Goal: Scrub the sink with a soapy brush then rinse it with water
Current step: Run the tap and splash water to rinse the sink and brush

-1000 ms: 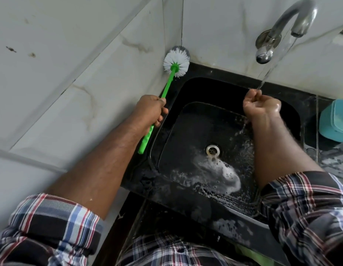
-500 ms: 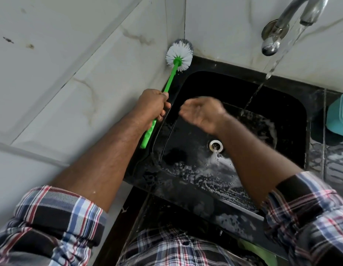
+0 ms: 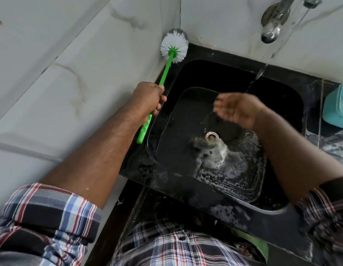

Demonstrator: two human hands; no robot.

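A black square sink (image 3: 293, 96) has soap foam around its metal drain (image 3: 211, 136). My left hand (image 3: 148, 98) grips the green handle of a brush (image 3: 167, 68) whose white bristle head rests at the sink's far left corner against the tiled wall. My right hand (image 3: 236, 109) hovers over the middle of the basin, fingers apart and blurred, holding nothing. A chrome tap (image 3: 276, 20) at the upper right runs a thin stream of water (image 3: 259, 74) into the basin just behind my right hand.
White marble-look tiles cover the wall on the left and behind the sink. A teal plastic container (image 3: 336, 106) sits on the counter at the right edge. The wet black front rim of the counter carries foam patches.
My right hand left the water stream, swept left across the basin, and is now back near the middle with fingers spread. The left hand and brush have stayed in place.
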